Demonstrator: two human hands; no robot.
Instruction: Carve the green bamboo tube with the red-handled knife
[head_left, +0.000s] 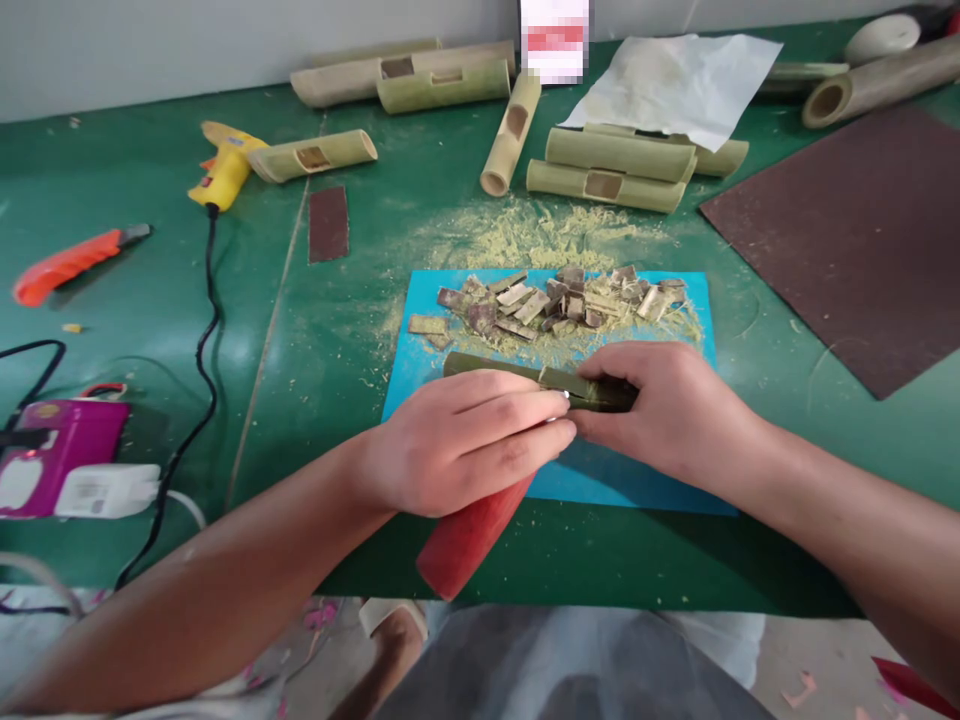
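Note:
My left hand (480, 440) is closed around a tool with a red handle (476, 535). The handle's butt points down and left, and my fingers hide most of the working end. That end is against a green bamboo tube (502, 368), which lies across the blue sheet (600, 475). Gripping the tube's right end is my right hand (660, 405), thumb on the near side and fingers over the far side. Just beyond the tube, bamboo chips (532, 305) and fine shavings are heaped on the sheet.
Behind the sheet lie several notched bamboo tubes (611, 187), with white paper (675, 90) over some. A brown sheet (862, 240) is at right. At left are a yellow glue gun (229, 165) with a black cord, an orange utility knife (79, 262) and a purple power strip (75, 440).

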